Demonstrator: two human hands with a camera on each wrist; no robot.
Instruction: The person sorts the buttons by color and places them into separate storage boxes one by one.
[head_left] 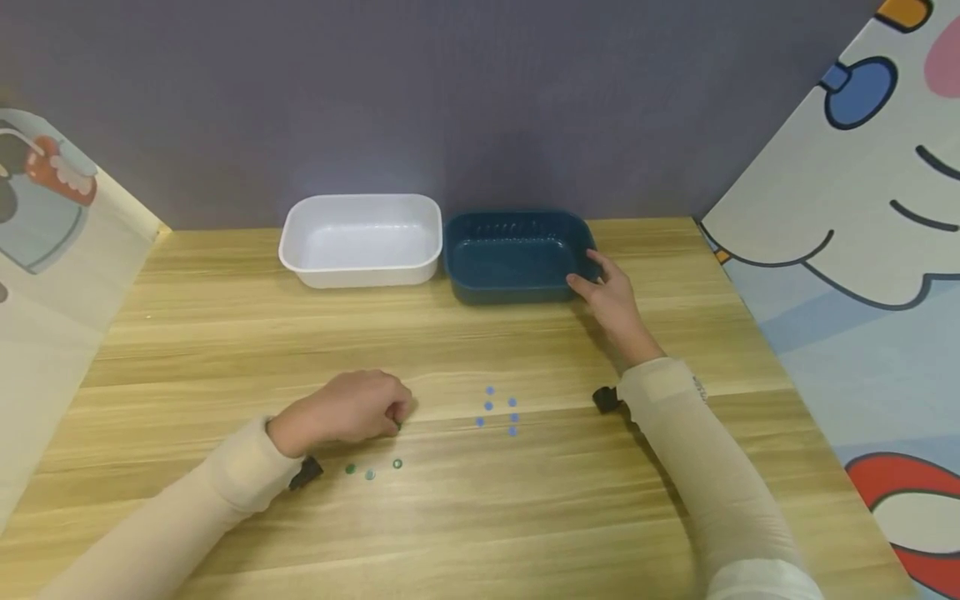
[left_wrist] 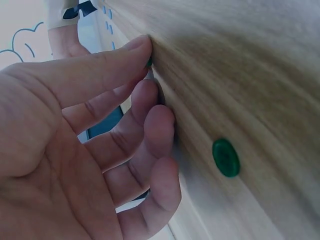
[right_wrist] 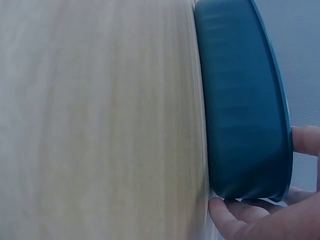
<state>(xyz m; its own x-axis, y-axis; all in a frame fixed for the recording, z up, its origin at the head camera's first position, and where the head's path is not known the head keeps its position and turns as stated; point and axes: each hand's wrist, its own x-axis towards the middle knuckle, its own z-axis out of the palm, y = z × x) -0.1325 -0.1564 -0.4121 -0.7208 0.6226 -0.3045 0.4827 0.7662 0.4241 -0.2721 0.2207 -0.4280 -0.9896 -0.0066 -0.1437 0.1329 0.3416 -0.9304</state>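
Note:
My left hand [head_left: 348, 408] is low over the table, its thumb and forefinger pinching a small green button [left_wrist: 149, 62] that is mostly hidden by the fingertips. Several more buttons lie near this hand: a dark green button [head_left: 350, 469], a paler button [head_left: 370, 474] and another green button [head_left: 397, 463]. My right hand [head_left: 617, 307] grips the right end of a dark teal plastic basin [head_left: 517, 294]. In the right wrist view its thumb is over the rim and the other fingers are against the outer wall, near the tabletop.
A white basin [head_left: 363, 277] stands left of the teal one, both close to the grey back panel [head_left: 450, 100]. Several small blue discs [head_left: 489, 406] lie scattered on the wooden table [head_left: 465, 525] between the arms. Printed side panels [head_left: 840, 333] flank the table.

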